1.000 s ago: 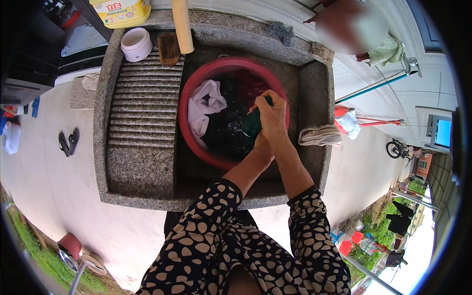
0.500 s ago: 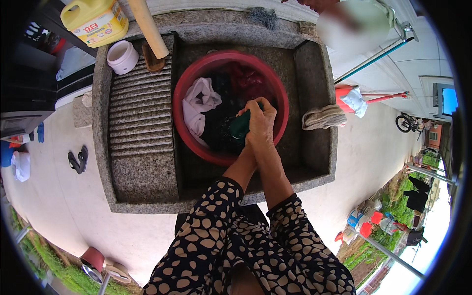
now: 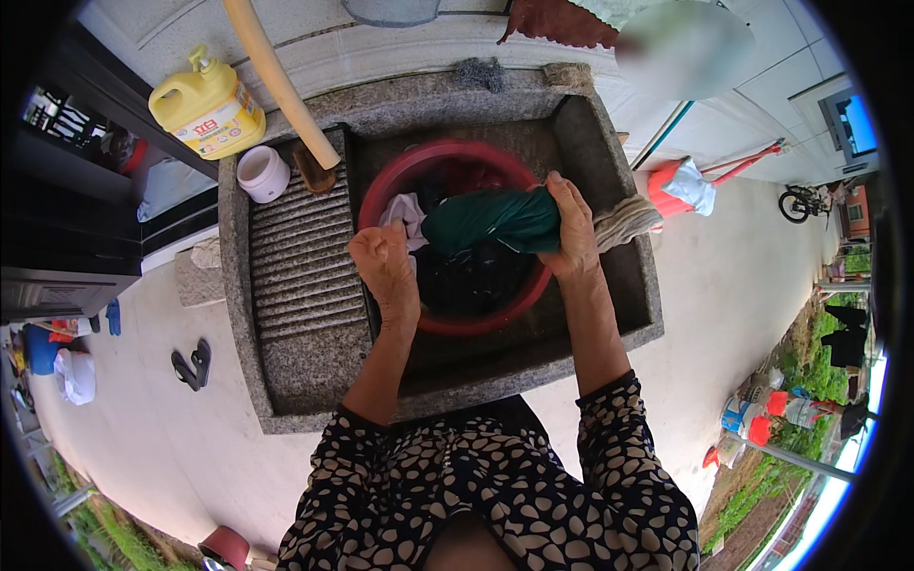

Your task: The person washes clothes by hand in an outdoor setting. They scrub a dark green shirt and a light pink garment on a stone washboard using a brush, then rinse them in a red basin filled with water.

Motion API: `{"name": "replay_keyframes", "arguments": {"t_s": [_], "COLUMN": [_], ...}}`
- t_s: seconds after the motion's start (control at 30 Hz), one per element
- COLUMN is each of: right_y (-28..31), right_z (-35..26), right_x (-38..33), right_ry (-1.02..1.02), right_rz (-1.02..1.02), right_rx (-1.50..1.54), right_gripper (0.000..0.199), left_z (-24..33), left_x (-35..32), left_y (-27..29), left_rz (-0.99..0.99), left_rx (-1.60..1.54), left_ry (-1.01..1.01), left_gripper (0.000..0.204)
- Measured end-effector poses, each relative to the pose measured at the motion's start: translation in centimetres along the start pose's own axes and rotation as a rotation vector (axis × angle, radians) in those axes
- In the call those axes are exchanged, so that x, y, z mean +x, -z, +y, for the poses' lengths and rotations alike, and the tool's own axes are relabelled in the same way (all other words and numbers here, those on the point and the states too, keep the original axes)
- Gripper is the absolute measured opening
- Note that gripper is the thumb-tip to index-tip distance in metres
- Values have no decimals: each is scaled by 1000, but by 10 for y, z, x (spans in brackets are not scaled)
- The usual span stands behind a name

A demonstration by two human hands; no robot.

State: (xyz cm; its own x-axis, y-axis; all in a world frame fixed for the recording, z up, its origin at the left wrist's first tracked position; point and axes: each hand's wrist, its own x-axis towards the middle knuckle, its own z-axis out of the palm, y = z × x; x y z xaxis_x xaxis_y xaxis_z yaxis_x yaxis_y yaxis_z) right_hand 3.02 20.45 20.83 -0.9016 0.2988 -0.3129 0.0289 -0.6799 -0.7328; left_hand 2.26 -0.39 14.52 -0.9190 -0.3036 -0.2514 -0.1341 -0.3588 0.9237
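Note:
A dark green wet cloth point(image 3: 495, 221), bunched and twisted, is stretched sideways over a red plastic basin point(image 3: 457, 326). My right hand point(image 3: 571, 228) is closed around its right end, near the basin's right rim. At the left rim, my left hand point(image 3: 381, 262) is curled into a fist, close to the cloth's left end. Whether anything is inside that fist is hidden. A pale pink-white garment point(image 3: 407, 211) lies in the basin behind the left hand. Dark clothes point(image 3: 481, 285) and a dark red cloth point(image 3: 476, 176) sit in the water.
The basin stands in a stone sink point(image 3: 609, 333) with a ribbed washboard point(image 3: 300, 271) on its left. A yellow jug point(image 3: 209, 109), a white tub point(image 3: 263, 175), a wooden brush point(image 3: 312, 169) and a pole point(image 3: 281, 81) are at the far left. A grey-beige rag point(image 3: 628, 224) hangs over the right edge.
My hands, close together over the basin before, have moved apart, left one leftward, right one rightward. The green cloth has been raised and spread sideways. The view has tilted and shifted.

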Motion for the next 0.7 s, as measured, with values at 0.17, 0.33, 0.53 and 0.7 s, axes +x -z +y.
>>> {"name": "replay_keyframes", "arguments": {"t_s": [0.17,0.33,0.53,0.7], "right_y": [-20,-42,-59,-30], "right_z": [12,20,21,22], "right_x": [-27,-61,-95,-101], "right_ry": [-44,-70,-27,-30], "right_rz": [24,-56,-198,-197], "right_rx": [61,-80,-159,-277], "right_gripper": [21,30,33,31], "left_z": [24,38,28,52], "left_x": [-13,-25,-32,-32], "left_y": [8,6,39,50], "left_rz": [-569,-878,-947,-820], "left_rx": [425,434,68,-274], "left_ry": [-532,-499,208,502], "left_gripper": [72,87,65,50]}}
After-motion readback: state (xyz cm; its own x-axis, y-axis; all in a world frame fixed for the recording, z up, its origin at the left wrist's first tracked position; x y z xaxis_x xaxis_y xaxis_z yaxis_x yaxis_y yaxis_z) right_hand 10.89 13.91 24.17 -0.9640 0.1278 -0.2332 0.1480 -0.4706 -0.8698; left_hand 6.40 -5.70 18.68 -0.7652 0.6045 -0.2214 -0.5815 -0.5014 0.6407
